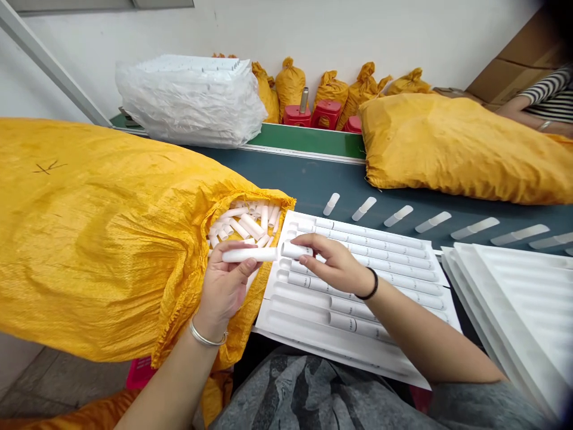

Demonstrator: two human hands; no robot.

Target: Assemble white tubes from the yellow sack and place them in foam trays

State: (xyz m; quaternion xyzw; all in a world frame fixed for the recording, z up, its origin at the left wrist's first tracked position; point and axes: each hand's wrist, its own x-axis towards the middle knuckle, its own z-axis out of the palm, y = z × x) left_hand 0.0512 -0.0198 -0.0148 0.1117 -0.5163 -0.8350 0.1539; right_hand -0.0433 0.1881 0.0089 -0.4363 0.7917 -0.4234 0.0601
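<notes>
My left hand (221,286) is closed around a plain white tube (250,254), held sideways over the mouth of a yellow woven sack (192,239). Loose white tubes (251,226) fill that opening. The fingers of my right hand (333,263) pinch the near end of a printed white tube (293,250), whose open end faces the plain tube, close to it. Whether the two touch I cannot tell. Under my right hand lies a white grooved tray (273,304) holding several printed tubes (394,278) in rows.
Translucent tubes (364,209) stand in a line on the dark belt (304,173). To the right are stacked white trays (496,316) and a full yellow sack (456,143). A plastic-wrapped stack (192,101) sits behind. Another person's striped sleeve (548,95) shows at far right.
</notes>
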